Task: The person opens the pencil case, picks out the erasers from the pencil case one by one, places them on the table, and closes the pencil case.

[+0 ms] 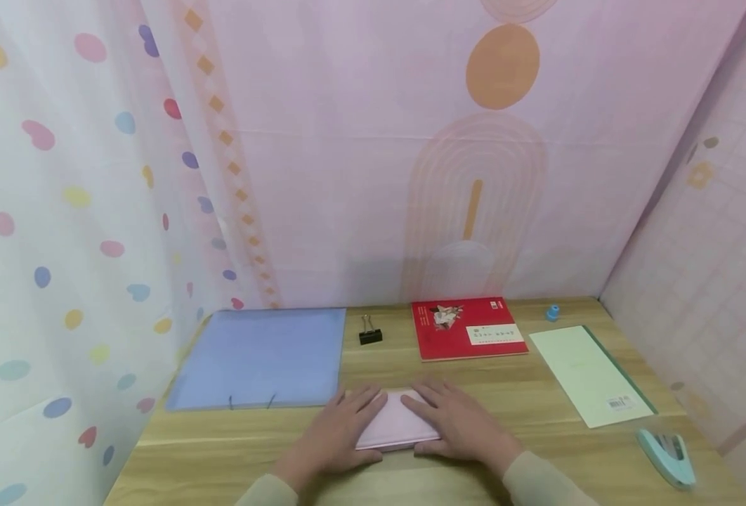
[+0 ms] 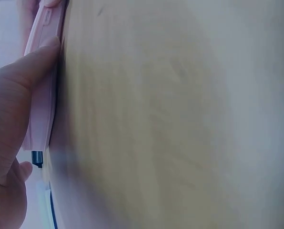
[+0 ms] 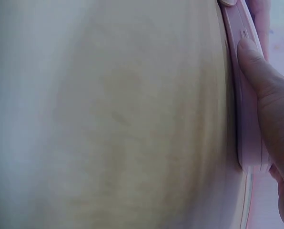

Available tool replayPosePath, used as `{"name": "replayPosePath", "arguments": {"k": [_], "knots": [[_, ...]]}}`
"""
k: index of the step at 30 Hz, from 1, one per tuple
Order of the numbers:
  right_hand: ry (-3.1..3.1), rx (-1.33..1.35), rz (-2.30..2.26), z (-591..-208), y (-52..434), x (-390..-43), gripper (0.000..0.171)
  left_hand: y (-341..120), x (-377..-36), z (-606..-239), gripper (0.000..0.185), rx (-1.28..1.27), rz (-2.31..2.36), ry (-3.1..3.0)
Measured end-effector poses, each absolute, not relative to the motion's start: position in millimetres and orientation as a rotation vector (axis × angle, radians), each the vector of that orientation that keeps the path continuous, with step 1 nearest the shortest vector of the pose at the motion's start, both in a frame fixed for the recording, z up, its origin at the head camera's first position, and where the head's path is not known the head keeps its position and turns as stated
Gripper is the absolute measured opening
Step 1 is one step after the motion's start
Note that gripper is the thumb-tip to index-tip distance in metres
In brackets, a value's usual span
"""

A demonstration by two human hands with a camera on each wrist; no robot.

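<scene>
A flat, light pink case point(image 1: 397, 420) lies on the table in front of the person, seen in the head view between both hands. The left hand point(image 1: 343, 430) grips its left side, fingers over the top and thumb along the near edge. From the other side, the right hand point(image 1: 461, 426) holds it the same way. In the left wrist view, the thumb presses the front wall of the pink case point(image 2: 43, 107), where a small slot shows. The right wrist view has the right thumb on that wall of the case point(image 3: 249, 124) too. What the case contains is hidden.
A blue folder point(image 1: 265, 358) lies at the back left, beside a black binder clip point(image 1: 370, 336). Behind the hands is a red book point(image 1: 468, 309). To the right are a small blue object point(image 1: 553, 313), a pale green notebook point(image 1: 584, 376) and a turquoise stapler point(image 1: 666, 458). Curtains enclose the table.
</scene>
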State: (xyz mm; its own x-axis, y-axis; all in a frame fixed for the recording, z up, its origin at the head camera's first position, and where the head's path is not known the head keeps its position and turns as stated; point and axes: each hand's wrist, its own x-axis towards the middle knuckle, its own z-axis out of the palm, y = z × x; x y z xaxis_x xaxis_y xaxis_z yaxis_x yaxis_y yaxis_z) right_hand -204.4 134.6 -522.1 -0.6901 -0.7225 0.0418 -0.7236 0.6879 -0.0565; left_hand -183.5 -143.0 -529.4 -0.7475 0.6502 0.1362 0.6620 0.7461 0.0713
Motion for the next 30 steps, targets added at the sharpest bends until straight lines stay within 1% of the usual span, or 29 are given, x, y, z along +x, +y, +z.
{"name": "replayPosePath", "arguments": {"k": [9,24,30], "knots": [[-2.899,1.313,0.110,-519.1,137.7,-184.7,0.084,-153.1,-166.3,-526.6,0.093,-1.124,-0.299,-2.816],[-2.864,1.367,0.081,-517.8,139.7,-178.3,0.078,-150.0,-164.8,-530.5,0.086,-1.163,-0.260,-2.741],[-2.878,1.365,0.104,-514.9,139.9,-178.1,0.076,-150.4,-165.4,-530.0,0.085,-1.159,-0.254,-2.718]]}}
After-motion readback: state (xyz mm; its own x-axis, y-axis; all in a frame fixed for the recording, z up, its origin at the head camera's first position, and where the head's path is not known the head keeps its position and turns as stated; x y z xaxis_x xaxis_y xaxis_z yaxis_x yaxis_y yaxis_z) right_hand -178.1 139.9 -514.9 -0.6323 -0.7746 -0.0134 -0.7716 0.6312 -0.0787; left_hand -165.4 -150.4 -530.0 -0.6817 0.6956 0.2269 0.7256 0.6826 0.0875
